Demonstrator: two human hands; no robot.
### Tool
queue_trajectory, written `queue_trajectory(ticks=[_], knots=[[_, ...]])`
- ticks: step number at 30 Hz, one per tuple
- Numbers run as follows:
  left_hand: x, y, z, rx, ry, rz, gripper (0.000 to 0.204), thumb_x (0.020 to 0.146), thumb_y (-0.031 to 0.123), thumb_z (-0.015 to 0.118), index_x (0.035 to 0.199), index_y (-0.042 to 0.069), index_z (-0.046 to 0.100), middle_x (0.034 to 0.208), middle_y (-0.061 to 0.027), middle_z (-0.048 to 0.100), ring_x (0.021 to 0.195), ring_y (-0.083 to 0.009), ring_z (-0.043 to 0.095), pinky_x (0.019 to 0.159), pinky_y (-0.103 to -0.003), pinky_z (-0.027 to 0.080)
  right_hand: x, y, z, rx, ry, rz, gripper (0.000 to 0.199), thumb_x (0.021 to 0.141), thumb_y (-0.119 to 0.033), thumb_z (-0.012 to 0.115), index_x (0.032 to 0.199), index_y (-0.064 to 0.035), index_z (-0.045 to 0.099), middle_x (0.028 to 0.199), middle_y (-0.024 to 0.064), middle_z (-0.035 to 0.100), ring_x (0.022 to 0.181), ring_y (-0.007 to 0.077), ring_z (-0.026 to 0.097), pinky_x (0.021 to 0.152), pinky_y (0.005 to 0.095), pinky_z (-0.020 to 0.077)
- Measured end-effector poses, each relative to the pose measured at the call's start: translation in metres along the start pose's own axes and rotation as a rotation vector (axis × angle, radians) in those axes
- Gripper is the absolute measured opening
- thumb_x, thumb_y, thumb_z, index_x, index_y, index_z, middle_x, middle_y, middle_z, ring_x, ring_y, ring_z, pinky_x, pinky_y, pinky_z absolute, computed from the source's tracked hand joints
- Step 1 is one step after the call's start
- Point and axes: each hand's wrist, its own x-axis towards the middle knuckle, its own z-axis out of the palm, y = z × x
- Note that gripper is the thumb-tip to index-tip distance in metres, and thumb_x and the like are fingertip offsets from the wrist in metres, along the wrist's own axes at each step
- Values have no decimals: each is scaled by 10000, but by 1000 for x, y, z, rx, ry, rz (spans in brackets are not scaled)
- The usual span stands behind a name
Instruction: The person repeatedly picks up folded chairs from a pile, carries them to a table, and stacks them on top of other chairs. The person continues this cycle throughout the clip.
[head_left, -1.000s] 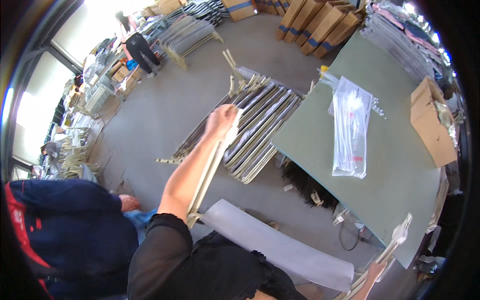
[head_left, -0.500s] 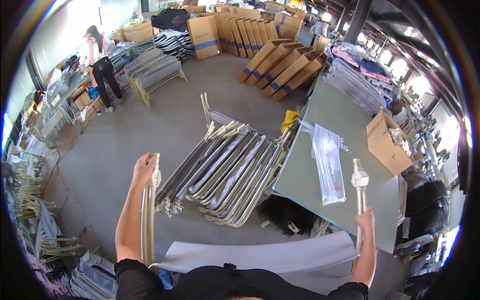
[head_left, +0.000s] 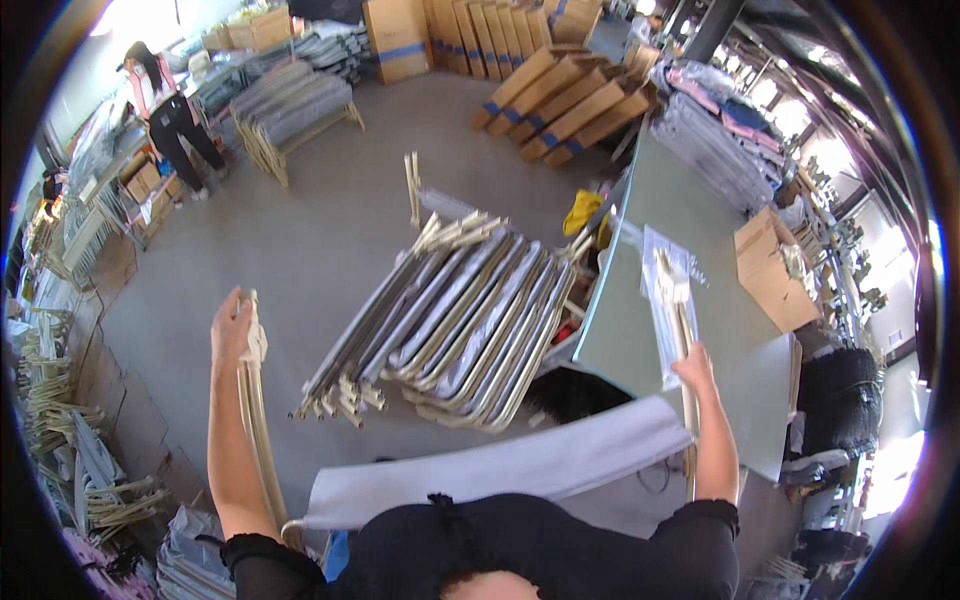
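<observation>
A folding frame of cream metal tubes, with a grey fabric panel (head_left: pixel 500 460) slung between its two sides, is held up in front of my body. My left hand (head_left: pixel 232 325) is closed around the top of the left tubes, beside a cream hinge joint (head_left: pixel 256 345). Gripping the right tubes lower down is my right hand (head_left: pixel 694 368), below a pale hinge joint (head_left: pixel 675 288). That joint overlaps a clear plastic bag (head_left: pixel 657 345) on the green table (head_left: pixel 620 335). The frame's lower ends are partly hidden by my arms and body.
Several folded frames with grey fabric (head_left: pixel 450 330) lie stacked on the floor ahead. An open carton (head_left: pixel 775 270) sits on the table. Flat cartons (head_left: pixel 560 105) lean at the back. A person (head_left: pixel 170 115) stands far left. More frames (head_left: pixel 100 480) pile up along the left.
Both hands and the held frame have shifted left, and its right side now overlaps the plastic bag. The fabric panel tilts more, its right end higher. The head view has also shifted.
</observation>
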Motion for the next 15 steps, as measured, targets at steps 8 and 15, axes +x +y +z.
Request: queue_trajectory(ticks=[8, 15], knots=[[43, -123, -61, 19, -22, -9, 469, 863, 277, 492, 1269, 44, 463, 1141, -127, 566, 1026, -210, 535, 891, -287, 393, -35, -153, 16, 12, 5, -128, 385, 604, -129, 608, 935, 38, 505, 928, 283, 588, 895, 413, 575, 776, 436, 461], [64, -215, -112, 659, -34, 466, 478, 754, 243, 644, 1146, 2, 514, 1104, -173, 565, 1038, -328, 521, 953, -432, 348, -98, -298, 50, -71, -156, -94, 371, 581, -148, 637, 892, 26, 535, 878, 247, 604, 847, 379, 597, 750, 423, 473]])
